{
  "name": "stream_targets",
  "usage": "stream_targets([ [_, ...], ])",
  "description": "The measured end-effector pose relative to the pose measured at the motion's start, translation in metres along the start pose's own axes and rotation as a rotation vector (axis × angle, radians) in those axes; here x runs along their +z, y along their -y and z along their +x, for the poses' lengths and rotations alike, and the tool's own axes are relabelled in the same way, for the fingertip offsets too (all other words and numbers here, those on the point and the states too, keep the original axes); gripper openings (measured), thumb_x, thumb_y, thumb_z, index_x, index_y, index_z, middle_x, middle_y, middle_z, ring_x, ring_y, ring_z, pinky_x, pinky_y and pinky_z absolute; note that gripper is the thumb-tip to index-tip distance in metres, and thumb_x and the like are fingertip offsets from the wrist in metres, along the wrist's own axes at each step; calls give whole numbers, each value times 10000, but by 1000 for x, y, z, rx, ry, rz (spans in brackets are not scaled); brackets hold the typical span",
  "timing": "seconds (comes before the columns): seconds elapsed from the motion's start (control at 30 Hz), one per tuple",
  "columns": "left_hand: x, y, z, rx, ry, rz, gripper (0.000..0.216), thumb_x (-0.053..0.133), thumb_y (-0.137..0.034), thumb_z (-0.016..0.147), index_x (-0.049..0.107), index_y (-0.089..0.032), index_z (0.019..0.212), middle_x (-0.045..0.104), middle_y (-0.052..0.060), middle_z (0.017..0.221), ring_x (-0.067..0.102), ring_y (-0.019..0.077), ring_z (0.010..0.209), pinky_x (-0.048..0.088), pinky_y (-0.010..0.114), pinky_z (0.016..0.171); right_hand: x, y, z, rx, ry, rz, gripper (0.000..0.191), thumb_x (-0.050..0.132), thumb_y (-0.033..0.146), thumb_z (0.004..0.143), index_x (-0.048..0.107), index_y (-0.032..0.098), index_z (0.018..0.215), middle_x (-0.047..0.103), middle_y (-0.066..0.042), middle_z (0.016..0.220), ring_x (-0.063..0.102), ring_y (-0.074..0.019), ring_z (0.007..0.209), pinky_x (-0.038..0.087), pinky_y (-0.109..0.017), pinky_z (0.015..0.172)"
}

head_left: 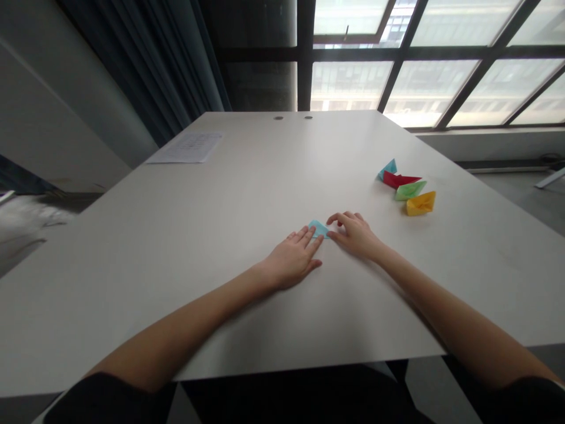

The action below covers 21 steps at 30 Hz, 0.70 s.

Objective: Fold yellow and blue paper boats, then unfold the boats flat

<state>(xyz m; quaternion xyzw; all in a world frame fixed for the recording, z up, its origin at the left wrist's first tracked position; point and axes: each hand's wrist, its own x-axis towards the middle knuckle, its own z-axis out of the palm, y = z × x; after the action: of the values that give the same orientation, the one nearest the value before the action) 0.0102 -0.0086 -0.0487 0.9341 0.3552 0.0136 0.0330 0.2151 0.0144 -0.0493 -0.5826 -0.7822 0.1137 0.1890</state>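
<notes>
Lying flat on the white table [145, 253], the light-blue folded paper [319, 228] sits at 12 o'clock from the person's body, between both hands. Judged by its thin look, the paper should handle as light and pliable, stiffer along its folds, easily creased, and likely to slide unless held down. Recommended hold: flat fingertips on its face, thumb and forefinger at an outer corner. The left hand [292, 259], at 8 o'clock from the paper, lies palm down, fingers straight and slightly spread, fingertips on the sheet, thumb set apart. The right hand [353, 234], at 3 o'clock, is curled, forefinger arched, thumb tip at the right corner; from where I stand, I cannot tell whether it pinches the paper. The left forearm [198, 315] enters from 8 o'clock, the right forearm [441, 303] from 4 o'clock.
</notes>
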Motion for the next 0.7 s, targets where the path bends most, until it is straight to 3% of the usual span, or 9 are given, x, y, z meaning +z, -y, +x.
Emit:
stream_targets([
  [0.2, -5, -4, -1, -58, 78, 20, 581, 252, -453, 887, 226, -140, 1376, 205, 131, 1449, 183, 276, 1332, 236, 477, 1026, -6, -4, 2, 46, 125, -8, 266, 514, 430, 772, 546, 275, 986, 559, -56, 922, 471, -236, 879, 356, -384, 787],
  [0.43, -10, -12, -9, -247, 147, 47, 718, 239, -520, 859, 170, -31, 1380, 128, 157, 1455, 142, 251, 1345, 222, 450, 1052, -6, -6, 2, 22, 158, -18, 242, 503, 428, 778, 548, 273, 957, 551, -50, 871, 472, -219, 854, 345, -387, 804],
  [0.6, -15, -16, -13, -284, 126, 66, 678, 294, -501, 853, 254, -53, 1360, 202, 166, 1438, 207, 302, 1321, 262, 509, 1015, -8, -4, 0, 6, 144, -23, 246, 513, 426, 774, 553, 267, 958, 559, -48, 867, 477, -217, 839, 353, -383, 792],
  [0.7, -20, -13, -9, -241, 44, 73, 638, 393, -501, 824, 388, -56, 1282, 340, 201, 1376, 323, 339, 1256, 351, 479, 954, -9, -1, 0, -16, 103, -40, 245, 497, 418, 790, 557, 257, 966, 577, -52, 883, 490, -223, 851, 358, -376, 778],
])
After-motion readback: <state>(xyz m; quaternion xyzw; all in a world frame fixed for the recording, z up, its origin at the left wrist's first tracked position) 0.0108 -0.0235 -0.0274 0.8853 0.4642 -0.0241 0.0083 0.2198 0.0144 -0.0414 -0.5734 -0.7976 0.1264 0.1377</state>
